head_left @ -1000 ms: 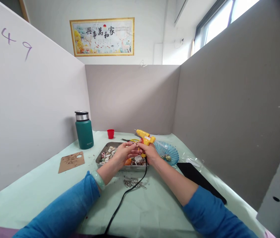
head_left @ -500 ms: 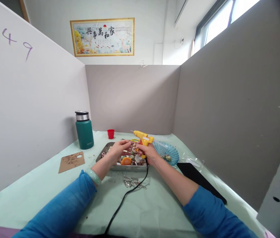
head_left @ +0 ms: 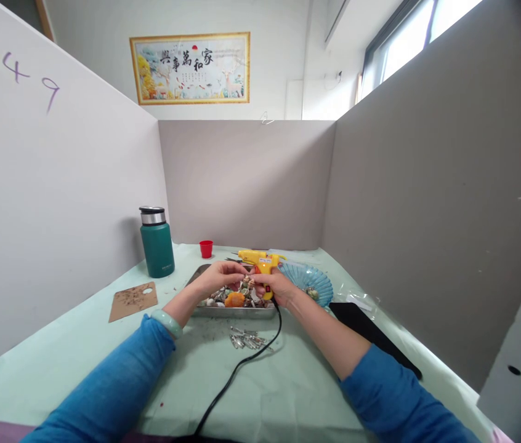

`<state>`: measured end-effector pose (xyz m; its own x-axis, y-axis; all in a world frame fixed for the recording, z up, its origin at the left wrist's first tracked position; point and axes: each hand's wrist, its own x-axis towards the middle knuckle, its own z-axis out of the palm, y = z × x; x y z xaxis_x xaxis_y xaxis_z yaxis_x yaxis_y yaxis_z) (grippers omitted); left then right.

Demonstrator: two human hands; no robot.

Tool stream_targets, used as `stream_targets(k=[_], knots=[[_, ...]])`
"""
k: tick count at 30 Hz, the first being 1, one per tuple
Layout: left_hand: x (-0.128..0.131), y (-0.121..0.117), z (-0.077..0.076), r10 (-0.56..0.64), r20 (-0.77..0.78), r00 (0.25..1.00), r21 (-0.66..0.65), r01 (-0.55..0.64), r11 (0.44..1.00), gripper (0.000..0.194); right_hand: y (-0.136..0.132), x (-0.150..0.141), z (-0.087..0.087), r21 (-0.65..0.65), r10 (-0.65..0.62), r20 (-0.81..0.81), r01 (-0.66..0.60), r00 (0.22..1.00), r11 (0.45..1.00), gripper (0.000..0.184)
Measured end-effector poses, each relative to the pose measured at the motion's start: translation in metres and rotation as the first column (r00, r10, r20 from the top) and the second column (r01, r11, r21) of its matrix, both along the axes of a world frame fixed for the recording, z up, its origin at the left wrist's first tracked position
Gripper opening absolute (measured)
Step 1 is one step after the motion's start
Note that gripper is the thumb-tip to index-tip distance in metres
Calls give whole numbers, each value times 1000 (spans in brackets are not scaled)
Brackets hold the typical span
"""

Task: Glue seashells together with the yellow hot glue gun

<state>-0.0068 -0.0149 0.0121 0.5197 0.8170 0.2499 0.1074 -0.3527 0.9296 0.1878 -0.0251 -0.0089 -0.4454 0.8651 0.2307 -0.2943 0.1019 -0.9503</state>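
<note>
My right hand (head_left: pixel 279 286) is wrapped round the handle of a yellow hot glue gun (head_left: pixel 267 263), its nozzle pointing left above the tray and its black cord (head_left: pixel 237 369) running down toward me. Facing it, my left hand (head_left: pixel 221 275) has its fingers pinched together close to the right fingertips. A small pinkish, shell-like piece (head_left: pixel 247 282) shows between the two hands; which fingers grip it is unclear. Beneath them lies a metal tray (head_left: pixel 235 312) filled with shells and stones, among them an orange shell (head_left: pixel 234 299).
Several metal clips (head_left: pixel 246 338) lie before the tray. A blue scalloped plate (head_left: pixel 323 283) stands right of it, near a black flat board (head_left: pixel 375 338). To the left are a green bottle (head_left: pixel 157 249) and a brown card (head_left: pixel 133 300). A red cup (head_left: pixel 205 248) sits behind.
The glue gun has shifted slightly left and levelled out, its nozzle lower than before. The small piece between my hands has dropped a little, and my left hand has moved slightly left.
</note>
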Motion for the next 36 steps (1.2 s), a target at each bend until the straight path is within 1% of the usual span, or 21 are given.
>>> stream_targets(k=[7, 10, 14, 17, 23, 31, 36], knots=[[3, -2, 0, 31, -54, 998, 133, -24, 991, 29, 1, 3, -1, -5, 77, 41, -77, 996, 997, 22], [4, -2, -2, 52, -37, 998, 170, -45, 984, 30, 1, 4, 0, -30, 103, 25, -102, 994, 994, 23], [5, 1, -9, 53, 2, 999, 201, -53, 978, 29, 3, 5, -1, -33, 120, 8, -120, 993, 992, 23], [6, 1, -11, 37, 15, 999, 173, -39, 984, 29, 4, 4, -1, -37, 121, 22, -120, 992, 992, 23], [9, -6, -7, -1, 48, 999, 113, -5, 994, 29, 2, 4, 0, -28, 126, 27, -125, 992, 992, 24], [10, -6, -7, 4, 59, 998, 93, -10, 996, 32, 1, 5, 1, -36, 119, 17, -118, 993, 992, 24], [5, -10, -1, 19, 22, 1000, 103, -21, 994, 33, 1, 4, 1, -44, 95, 11, -95, 995, 995, 24]])
